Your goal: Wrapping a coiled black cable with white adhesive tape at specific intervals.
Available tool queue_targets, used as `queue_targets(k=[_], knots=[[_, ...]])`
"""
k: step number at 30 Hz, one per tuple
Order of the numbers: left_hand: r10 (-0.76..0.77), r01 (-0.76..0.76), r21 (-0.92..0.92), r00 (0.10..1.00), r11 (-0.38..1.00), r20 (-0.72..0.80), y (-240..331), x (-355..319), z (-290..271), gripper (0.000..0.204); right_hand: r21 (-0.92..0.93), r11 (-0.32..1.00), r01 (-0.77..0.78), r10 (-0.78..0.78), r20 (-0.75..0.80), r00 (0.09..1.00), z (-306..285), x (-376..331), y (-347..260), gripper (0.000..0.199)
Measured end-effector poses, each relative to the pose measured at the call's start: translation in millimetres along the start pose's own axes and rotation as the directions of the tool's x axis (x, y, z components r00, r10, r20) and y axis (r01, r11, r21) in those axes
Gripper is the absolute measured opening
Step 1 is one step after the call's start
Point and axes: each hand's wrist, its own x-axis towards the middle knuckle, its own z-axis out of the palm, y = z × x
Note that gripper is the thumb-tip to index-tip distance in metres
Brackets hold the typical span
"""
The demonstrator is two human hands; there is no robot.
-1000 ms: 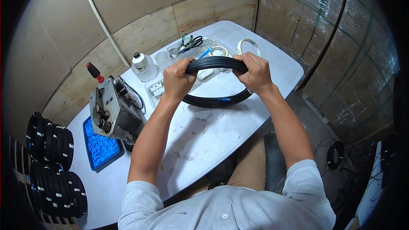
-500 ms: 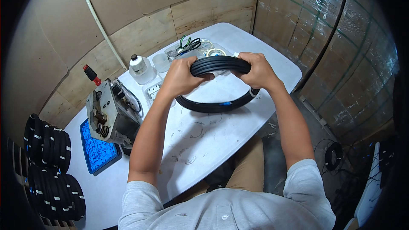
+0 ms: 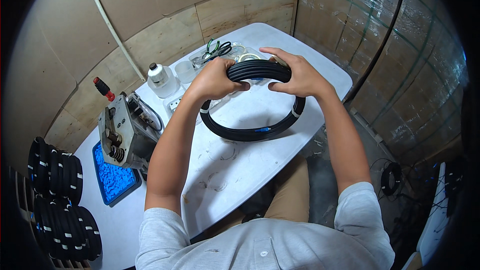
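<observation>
Left hand [image 3: 215,80] wraps the black cable coil [image 3: 258,71] at eleven o'clock, right hand [image 3: 301,75] cups it at one, mid-bench [image 3: 327,70]! Wound already, white bands [image 3: 296,113] at nine and four; twelve shows none, seemingly left. Banded coils [image 3: 65,230] sit at eight.

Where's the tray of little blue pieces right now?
In the head view, the tray sits on the table's left side, between the black coils and the metal machine.
</observation>
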Motion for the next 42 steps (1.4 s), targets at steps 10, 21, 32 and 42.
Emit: queue_targets(k=[10,21,32,42], knots=[[0.137,-0.128,0.116,0.988,0.985,-0.067,4.6,-1.1,11.5,0.026,-0.160,0.983,-0.089,0.130,0.263,0.956,1.1,15.9,-25.5,0.043],[0.250,-0.115,0.312,0.864,0.943,-0.438,-27.3,-20.0,46.3,0.041,-0.259,0.958,-0.122,0.180,0.212,0.961,0.7,19.0,-17.5,0.021],[0.223,-0.094,0.271,0.839,0.958,-0.497,-40.7,-22.5,42.0,0.032,-0.209,0.962,-0.177,0.234,0.291,0.928,3.6,25.3,-32.4,0.017],[0.320,-0.215,0.344,0.903,0.914,-0.287,-17.0,-5.2,26.4,0.028,-0.245,0.966,-0.087,0.152,0.263,0.953,9.5,25.7,-30.5,0.024]])
